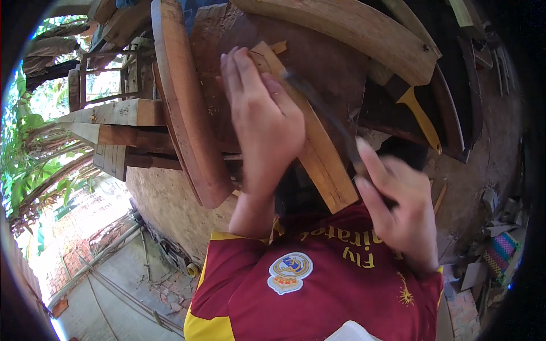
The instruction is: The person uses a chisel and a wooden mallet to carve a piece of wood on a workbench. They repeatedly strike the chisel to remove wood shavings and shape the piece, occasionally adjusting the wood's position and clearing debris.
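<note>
A yellowish, slightly curved wooden piece slants from the work surface toward my body. My left hand is at its upper end, fingers stretched along the side and thumb near the top face; it seems to hold the wood, though the fingertips' contact is partly hidden. My right hand is closed around the near end of a long, thin, dark tool that looks like a file. The file lies along the right side of the wood, its far tip close to my left hand. Motion blurs the file and right hand.
Left of my hands stands a thick reddish-brown curved board. A large curved beam crosses the far side. At the right lies a yellow-handled brush. Stacked timber juts out at the left.
</note>
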The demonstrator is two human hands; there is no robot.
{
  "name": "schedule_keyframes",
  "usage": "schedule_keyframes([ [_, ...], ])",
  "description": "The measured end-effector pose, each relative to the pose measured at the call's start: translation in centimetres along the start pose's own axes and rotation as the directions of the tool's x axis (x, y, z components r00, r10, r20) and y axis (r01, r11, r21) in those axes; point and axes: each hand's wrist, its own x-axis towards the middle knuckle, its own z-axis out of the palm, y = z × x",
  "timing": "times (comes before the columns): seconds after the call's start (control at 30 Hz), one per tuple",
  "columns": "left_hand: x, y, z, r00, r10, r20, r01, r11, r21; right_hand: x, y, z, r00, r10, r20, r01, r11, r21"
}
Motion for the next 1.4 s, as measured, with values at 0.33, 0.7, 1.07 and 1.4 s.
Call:
schedule_keyframes([
  [0.33,-0.2,0.2,0.4,0.997,-0.017,-0.069,0.018,1.000,0.018,-0.1,-0.2,0.1,0.997,0.070,0.024,-0.070,0.997,-0.018],
  [0.7,0.5,-0.2,0.1,0.999,-0.042,0.017,0.042,0.999,0.000,3.5,0.2,0.5,0.998,-0.065,0.007,0.065,0.995,-0.075],
  [1.07,0.2,-0.4,0.6,1.000,-0.004,-0.009,0.004,1.000,-0.017,0.4,0.2,0.2,1.000,0.000,-0.005,0.000,1.000,-0.029],
  [1.4,0.0,-0.5,1.2,0.998,-0.047,-0.030,0.047,0.999,0.002,0.4,0.9,-0.3,0.998,0.040,0.045,-0.038,0.998,-0.040],
])
